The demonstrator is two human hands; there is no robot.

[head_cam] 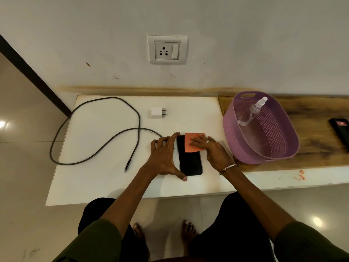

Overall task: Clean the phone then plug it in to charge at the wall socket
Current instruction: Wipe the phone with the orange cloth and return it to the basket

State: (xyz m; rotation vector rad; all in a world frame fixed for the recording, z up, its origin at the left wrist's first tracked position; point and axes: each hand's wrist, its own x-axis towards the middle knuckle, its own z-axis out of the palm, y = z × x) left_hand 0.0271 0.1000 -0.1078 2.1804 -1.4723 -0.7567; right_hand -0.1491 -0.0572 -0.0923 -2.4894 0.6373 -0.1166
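A black phone point(189, 161) lies flat on the white table point(105, 178), screen up. My left hand point(164, 157) braces its left edge, with the thumb at the near corner and the index finger along the far corner. My right hand point(209, 148) presses an orange cloth point(190, 143) flat onto the phone's far end with straight fingers. A white charger adapter point(157, 112) lies farther back. The dark cable point(98, 129) loops across the left of the table, its plug end point(127, 165) lying free. The wall socket point(167, 50) is on the wall above.
A purple basket point(264, 148) stands right of the phone, with a clear spray bottle point(253, 111) leaning inside. A second dark phone point(340, 131) lies on the wooden shelf point(311, 114) at far right. The table's front edge is near my knees.
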